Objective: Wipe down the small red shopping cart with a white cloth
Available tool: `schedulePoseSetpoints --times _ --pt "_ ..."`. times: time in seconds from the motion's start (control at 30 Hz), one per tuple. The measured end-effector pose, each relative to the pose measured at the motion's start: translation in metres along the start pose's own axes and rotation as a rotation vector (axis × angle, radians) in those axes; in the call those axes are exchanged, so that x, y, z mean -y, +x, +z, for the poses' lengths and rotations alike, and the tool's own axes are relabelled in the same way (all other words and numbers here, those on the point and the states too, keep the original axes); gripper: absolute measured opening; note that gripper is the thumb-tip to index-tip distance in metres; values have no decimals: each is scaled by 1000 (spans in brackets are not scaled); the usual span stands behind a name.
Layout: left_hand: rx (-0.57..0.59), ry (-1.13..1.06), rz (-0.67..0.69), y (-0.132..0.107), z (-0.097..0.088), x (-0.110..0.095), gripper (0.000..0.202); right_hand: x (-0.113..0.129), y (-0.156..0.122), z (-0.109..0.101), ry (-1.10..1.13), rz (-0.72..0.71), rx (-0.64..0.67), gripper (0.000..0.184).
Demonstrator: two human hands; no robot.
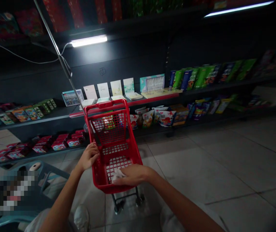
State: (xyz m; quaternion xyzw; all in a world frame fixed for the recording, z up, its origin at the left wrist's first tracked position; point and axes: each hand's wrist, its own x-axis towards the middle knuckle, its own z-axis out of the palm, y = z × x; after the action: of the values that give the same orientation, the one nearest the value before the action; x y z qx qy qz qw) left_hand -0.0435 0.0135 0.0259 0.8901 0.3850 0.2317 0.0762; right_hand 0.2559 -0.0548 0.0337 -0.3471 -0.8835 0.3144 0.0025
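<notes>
Red mini cart (105, 104) stands right in front of you. Your L hand (88, 157) is closed round its side rim. R hand (133, 175) lies over a crumpled white pkg (117, 176) at the basket's bottom, can't tell if it's gripping. Only that one item shows inside so far; snack bags (149, 117) sit on the low shelf (152, 127), well apart.

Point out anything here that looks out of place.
A crumpled white cloth or tissue lies in the red shopping cart under the right hand, unlike the packaged snacks nearby. A loose white cable also trails from the shelf lamp.
</notes>
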Motion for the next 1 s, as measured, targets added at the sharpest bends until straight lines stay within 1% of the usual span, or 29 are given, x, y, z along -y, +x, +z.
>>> schedulePoseSetpoints --times 0.1,0.2,0.23,0.27,0.3,0.37,0.4,0.43,0.5,0.57,0.63,0.67,0.73,0.83,0.93,1.0 --pt "9 11 -43 2 -1 7 47 9 0 6 32 -59 -4 43" --pt "51 -19 -139 4 0 9 47 14 4 13 47 -70 -34 36" --pt "41 -29 -174 4 1 10 48 14 6 15 62 -82 -35 35" --pt "6 -32 -202 5 2 10 47 14 7 17 81 -101 -33 34" --pt "-53 -28 -224 4 4 11 44 15 8 18 99 -123 -30 33" --pt "-209 -18 -267 2 9 16 31 15 10 17 126 -167 -26 31" --pt "-281 -29 -304 1 11 21 28 15 10 16 137 -185 -24 31" --pt "-336 -56 -356 -1 14 26 33 15 10 15 145 -202 -19 30" --pt "-381 -154 -475 -4 18 37 50 15 10 11 159 -226 0 30" --pt "-356 -278 -542 -5 21 44 68 14 9 8 164 -224 23 28" --pt "-296 -394 -519 -5 22 46 83 12 9 8 172 -185 17 28" --pt "-272 -439 -494 -4 22 45 87 10 9 8 180 -155 -7 28" --pt "-264 -500 -463 -3 22 39 87 6 11 11 200 -76 -97 30" --pt "-325 -523 -475 0 25 31 80 -2 23 15 221 -14 -263 30" --pt "-378 -501 -489 3 31 27 75 -11 48 12 183 -39 -460 24" --pt "-397 -495 -488 4 35 25 72 -17 72 3 136 -44 -593 27"
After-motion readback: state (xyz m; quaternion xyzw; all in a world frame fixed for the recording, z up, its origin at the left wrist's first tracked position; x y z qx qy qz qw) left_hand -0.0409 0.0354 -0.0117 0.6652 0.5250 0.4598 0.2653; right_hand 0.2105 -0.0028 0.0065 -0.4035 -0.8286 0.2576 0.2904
